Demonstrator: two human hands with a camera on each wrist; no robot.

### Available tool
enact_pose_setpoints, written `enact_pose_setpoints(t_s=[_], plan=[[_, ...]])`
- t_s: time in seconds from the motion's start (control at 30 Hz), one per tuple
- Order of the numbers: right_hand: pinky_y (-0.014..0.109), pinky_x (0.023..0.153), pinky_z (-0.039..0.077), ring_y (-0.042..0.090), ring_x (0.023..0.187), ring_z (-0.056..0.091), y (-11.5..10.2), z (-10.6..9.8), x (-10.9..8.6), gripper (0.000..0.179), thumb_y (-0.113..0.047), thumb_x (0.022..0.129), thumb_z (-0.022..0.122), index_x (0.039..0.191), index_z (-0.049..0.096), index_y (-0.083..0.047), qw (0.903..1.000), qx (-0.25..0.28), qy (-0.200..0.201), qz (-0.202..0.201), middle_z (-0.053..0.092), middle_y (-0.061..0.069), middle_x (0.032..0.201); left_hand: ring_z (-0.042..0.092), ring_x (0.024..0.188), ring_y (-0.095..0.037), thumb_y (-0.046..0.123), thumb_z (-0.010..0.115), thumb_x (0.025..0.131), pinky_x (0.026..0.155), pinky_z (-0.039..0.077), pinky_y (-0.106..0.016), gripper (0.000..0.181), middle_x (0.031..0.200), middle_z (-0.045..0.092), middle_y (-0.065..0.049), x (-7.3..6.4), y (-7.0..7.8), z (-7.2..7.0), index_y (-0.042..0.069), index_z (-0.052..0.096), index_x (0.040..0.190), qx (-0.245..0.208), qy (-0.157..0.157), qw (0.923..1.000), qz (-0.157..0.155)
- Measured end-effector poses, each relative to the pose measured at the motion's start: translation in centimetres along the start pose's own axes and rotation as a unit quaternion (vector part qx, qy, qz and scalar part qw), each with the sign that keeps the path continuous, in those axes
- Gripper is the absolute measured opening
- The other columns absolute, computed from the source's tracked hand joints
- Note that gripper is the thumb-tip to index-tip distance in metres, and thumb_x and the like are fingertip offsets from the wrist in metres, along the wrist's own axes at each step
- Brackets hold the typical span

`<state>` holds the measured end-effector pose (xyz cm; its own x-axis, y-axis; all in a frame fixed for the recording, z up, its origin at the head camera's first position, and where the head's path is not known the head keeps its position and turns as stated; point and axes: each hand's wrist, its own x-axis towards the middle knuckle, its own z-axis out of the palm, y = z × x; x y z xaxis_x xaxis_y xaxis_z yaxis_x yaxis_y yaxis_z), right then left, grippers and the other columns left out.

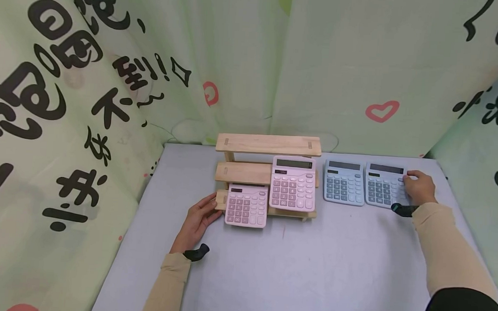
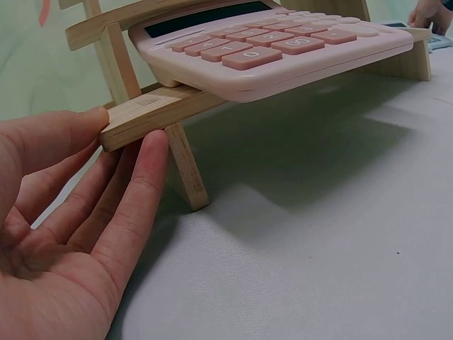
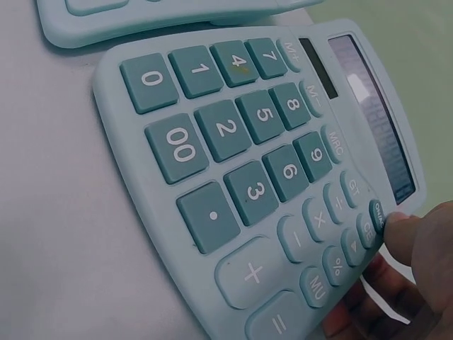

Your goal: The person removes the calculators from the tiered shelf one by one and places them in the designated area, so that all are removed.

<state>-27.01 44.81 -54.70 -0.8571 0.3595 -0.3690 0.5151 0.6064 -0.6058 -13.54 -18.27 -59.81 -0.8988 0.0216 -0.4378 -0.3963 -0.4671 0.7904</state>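
Note:
My left hand point(image 1: 196, 221) pinches the left end of the lowest step of a wooden tiered rack point(image 1: 268, 145). In the left wrist view the thumb is on top of the slat point(image 2: 152, 106) and fingertips are beneath it. A pink calculator point(image 1: 246, 204) rests at the rack's lower left; another pink calculator point(image 1: 293, 186) leans higher on its right side. On the table's right, my right hand point(image 1: 421, 187) grips the right edge of a blue calculator point(image 1: 386, 186). In the right wrist view the thumb is beside the ON/AC key point(image 3: 379, 214), other fingers under the edge.
A second blue calculator point(image 1: 343, 184) lies just left of the gripped one, close beside it. All stand toward the back of a table with a white cloth point(image 1: 306, 271). Green printed curtains point(image 1: 320, 84) hang behind and along both sides.

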Motion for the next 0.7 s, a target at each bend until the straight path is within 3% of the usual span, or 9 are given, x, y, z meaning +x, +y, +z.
enact_pose_setpoints(t_s=[0.17, 0.7], plan=[[0.032, 0.075, 0.042, 0.044, 0.117, 0.044, 0.13, 0.06, 0.31, 0.057, -0.022, 0.111, 0.032, 0.160, 0.027, 0.005, 1.0000, 0.001, 0.003, 0.005, 0.031, 0.038, 0.152, 0.067, 0.124, -0.016, 0.011, 0.061, 0.105, 0.102, 0.060, -0.028, 0.050, 0.156, 0.050, -0.015, 0.04, 0.00, 0.08, 0.012, 0.050, 0.154, 0.002, 0.003, 1.0000, -0.001], [0.027, 0.075, 0.048, 0.046, 0.119, 0.048, 0.32, -0.24, 0.06, 0.059, -0.028, 0.113, 0.032, 0.162, 0.024, 0.003, 0.9998, -0.003, -0.018, 0.002, 0.033, 0.038, 0.152, 0.066, 0.126, -0.017, 0.010, 0.061, 0.105, 0.103, 0.060, -0.029, 0.049, 0.155, 0.051, -0.013, 0.05, 0.03, -0.04, 0.012, 0.051, 0.153, -0.006, -0.003, 1.0000, -0.003]])
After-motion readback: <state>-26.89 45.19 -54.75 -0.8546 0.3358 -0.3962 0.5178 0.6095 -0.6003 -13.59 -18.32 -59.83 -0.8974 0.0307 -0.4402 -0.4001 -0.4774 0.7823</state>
